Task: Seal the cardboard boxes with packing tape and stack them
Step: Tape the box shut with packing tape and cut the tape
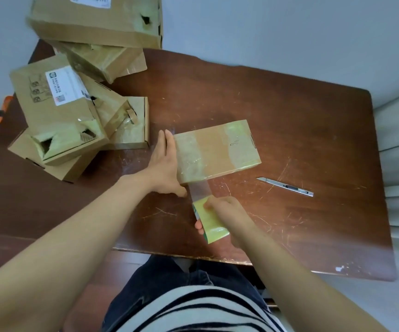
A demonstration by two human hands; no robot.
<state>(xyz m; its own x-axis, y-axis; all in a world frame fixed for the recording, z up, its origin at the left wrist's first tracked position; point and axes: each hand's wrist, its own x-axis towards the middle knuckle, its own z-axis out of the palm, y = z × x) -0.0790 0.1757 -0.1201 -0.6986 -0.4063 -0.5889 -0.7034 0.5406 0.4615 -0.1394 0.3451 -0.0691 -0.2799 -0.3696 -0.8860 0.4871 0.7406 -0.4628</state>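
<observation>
Seemingly the work stood partway through one box. From the head view, the right hand [227, 216] was curled around the roll of packing tape [210, 220], thumb on top and fingertips showing under its left edge, so that grip was closed on the roll. A clear strip of tape [199, 190] ran taut from the roll, away from the grip, to the near edge of the flat cardboard box [217, 149], which lay on the table [289, 111] just beyond the roll. The left hand [163, 164], just left of that grip and a little farther out, lay with straight fingers flat against the box's left side, thumb by its near corner. It steadied the box and clasped nothing.

Glossy bands already crossed the box's top, one over its left part in line with the strip and another nearer its right end. I judged the sealing of this box well advanced, with the strip not yet cut from the roll. A utility knife [285, 186] lay on the table right of the grip, near but untouched, handy for that cut.

Far left of both hands, a pile of boxes [62, 111] leaned on one another in a loose heap, several showing tape and torn holes. Whether any was properly sealed I could not tell. Stacking looked largely left to do: this box needed cutting free and placing, and the heap was no tidy stack.
</observation>
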